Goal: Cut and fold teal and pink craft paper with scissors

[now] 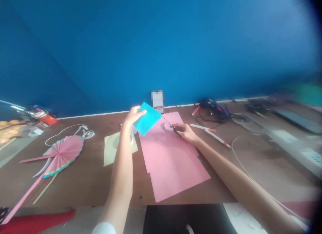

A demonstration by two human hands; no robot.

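Note:
My left hand point(133, 116) pinches a small turquoise paper point(148, 122) by its left edge and holds it up above the brown table point(85, 180). My right hand point(185, 131) is closed on a thin dark tool, probably scissors point(172, 127), whose tip points up-left toward the turquoise paper. Under both hands lie pink paper sheets point(171, 163), stacked and slightly fanned. A small pale round piece point(167, 126) lies on the pink paper by my right fingers.
A pale yellow sheet point(111, 149) lies left of the pink stack. A pink folded paper fan point(62, 153) with sticks lies at the left. Red-capped pens point(213, 135), tangled cables point(216, 110), a power strip point(297, 148) and a white cord point(241, 163) are at the right.

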